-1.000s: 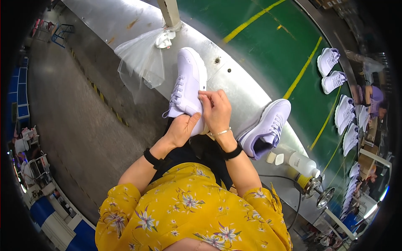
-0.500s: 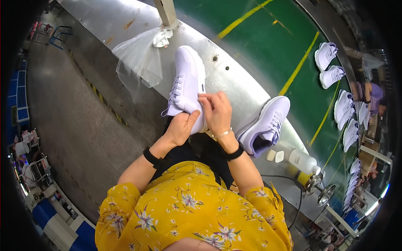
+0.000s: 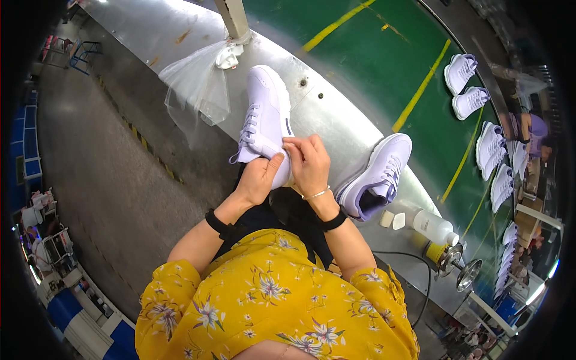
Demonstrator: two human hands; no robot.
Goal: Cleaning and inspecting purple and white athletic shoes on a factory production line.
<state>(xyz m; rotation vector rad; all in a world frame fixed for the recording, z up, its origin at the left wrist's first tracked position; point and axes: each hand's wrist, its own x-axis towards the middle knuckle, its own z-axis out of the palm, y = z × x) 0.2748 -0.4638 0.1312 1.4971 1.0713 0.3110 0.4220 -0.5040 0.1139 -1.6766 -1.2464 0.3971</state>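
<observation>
A pale lilac sneaker (image 3: 268,99) is held toe-away over the near edge of the metal bench. My left hand (image 3: 259,180) is closed around its heel end, thumb pressed on the outer side. Against the shoe's right side, just above the white sole, the fingertips of my right hand (image 3: 310,163) are pinched together. Whatever is between them, if anything, is too small to make out. To the right, a second lilac sneaker (image 3: 384,168) lies on the bench with its opening toward me.
A clear plastic bag (image 3: 195,84) hangs by a post (image 3: 234,21). A white bottle (image 3: 433,227), pale blocks (image 3: 393,219) and a metal-ended spool (image 3: 450,261) stand at right. Beyond the bench, a green surface (image 3: 360,66) with yellow lines carries several sneakers (image 3: 492,153).
The whole view has shifted slightly. Both hands stay on the sneaker in nearly the same place, my right fingertips still pinched at its side.
</observation>
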